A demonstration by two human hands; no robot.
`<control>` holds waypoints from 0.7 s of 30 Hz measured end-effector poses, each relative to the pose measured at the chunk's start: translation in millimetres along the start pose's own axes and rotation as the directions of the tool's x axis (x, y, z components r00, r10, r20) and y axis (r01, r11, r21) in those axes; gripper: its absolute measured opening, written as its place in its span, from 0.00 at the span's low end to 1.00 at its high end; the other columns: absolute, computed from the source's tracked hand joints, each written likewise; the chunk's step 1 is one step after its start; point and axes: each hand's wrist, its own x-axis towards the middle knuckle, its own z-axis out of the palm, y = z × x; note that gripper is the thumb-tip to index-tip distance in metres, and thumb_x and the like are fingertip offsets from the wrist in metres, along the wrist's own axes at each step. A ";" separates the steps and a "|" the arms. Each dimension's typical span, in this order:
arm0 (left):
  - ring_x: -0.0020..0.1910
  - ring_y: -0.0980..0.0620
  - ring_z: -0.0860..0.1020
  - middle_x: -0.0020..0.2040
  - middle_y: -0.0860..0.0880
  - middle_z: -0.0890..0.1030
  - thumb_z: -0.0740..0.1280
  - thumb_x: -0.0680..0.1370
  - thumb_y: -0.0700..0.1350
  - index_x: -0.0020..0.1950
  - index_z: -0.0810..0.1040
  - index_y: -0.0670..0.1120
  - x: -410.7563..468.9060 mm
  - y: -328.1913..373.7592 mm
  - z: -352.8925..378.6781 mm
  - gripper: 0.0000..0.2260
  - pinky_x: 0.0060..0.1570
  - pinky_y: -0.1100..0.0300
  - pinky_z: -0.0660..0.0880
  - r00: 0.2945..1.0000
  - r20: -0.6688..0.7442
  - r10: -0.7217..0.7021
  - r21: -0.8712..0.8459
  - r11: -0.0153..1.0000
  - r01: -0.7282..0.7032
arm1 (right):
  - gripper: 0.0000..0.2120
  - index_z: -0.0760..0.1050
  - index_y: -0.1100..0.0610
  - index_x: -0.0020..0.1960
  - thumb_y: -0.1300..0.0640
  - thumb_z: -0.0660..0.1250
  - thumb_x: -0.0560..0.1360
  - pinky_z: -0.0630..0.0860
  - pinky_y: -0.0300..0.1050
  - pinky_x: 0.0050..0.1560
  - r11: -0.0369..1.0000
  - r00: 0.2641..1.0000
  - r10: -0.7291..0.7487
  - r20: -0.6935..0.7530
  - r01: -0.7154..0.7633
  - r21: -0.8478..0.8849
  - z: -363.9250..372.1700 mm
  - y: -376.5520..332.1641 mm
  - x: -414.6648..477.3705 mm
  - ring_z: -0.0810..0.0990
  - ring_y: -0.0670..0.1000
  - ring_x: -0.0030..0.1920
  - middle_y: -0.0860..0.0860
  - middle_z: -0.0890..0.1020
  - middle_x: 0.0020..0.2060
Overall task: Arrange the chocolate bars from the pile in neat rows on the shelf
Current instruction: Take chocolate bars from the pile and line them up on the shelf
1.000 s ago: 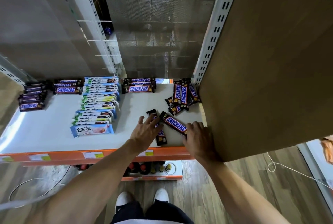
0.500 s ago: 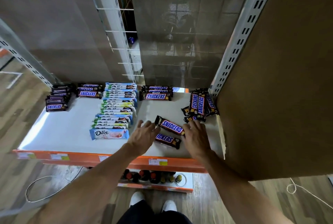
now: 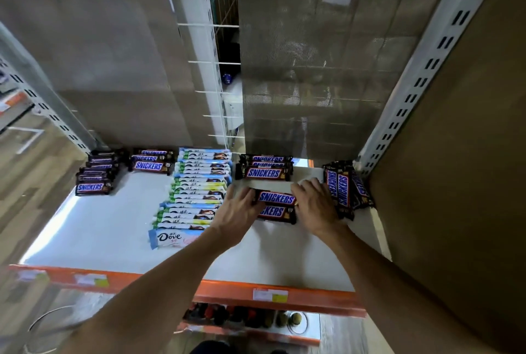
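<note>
Two Snickers bars (image 3: pixel 276 198) lie crosswise on the shelf (image 3: pixel 113 228), their ends gripped by the left hand (image 3: pixel 237 213) and right hand (image 3: pixel 317 205). The Snickers row (image 3: pixel 263 173) sits just behind them, parallel. The pile (image 3: pixel 343 188) touches the right hand.

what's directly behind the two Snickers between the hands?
A row of Snickers bars, label up, bare shelf between. The bars farther back are mostly covered by the front one.
</note>
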 end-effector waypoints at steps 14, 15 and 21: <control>0.58 0.41 0.74 0.59 0.41 0.76 0.77 0.65 0.42 0.59 0.79 0.50 40.2 -23.9 15.0 0.23 0.62 0.35 0.67 0.995 -0.086 -0.050 0.091 0.994 0.058 | 0.14 0.74 0.58 0.57 0.54 0.68 0.74 0.64 0.51 0.61 1.000 0.997 -0.015 -0.070 0.015 -0.006 3.8 13.0 54.6 0.70 0.58 0.60 0.57 0.77 0.56; 0.59 0.40 0.73 0.60 0.41 0.75 0.77 0.64 0.42 0.60 0.79 0.50 42.9 -24.8 15.1 0.24 0.62 0.36 0.67 0.996 -0.063 -0.066 0.091 0.993 0.072 | 0.13 0.74 0.58 0.56 0.55 0.69 0.74 0.64 0.51 0.61 1.000 0.997 -0.020 -0.078 0.020 0.003 4.0 14.1 55.9 0.70 0.57 0.59 0.57 0.78 0.56; 0.58 0.41 0.73 0.58 0.41 0.75 0.75 0.65 0.40 0.59 0.78 0.48 47.8 -27.3 19.2 0.23 0.64 0.37 0.64 0.993 -0.008 -0.115 0.142 0.983 0.115 | 0.06 0.79 0.57 0.48 0.56 0.69 0.74 0.65 0.47 0.54 0.999 0.992 -0.012 -0.124 0.018 0.048 5.9 19.0 66.7 0.72 0.55 0.53 0.53 0.80 0.48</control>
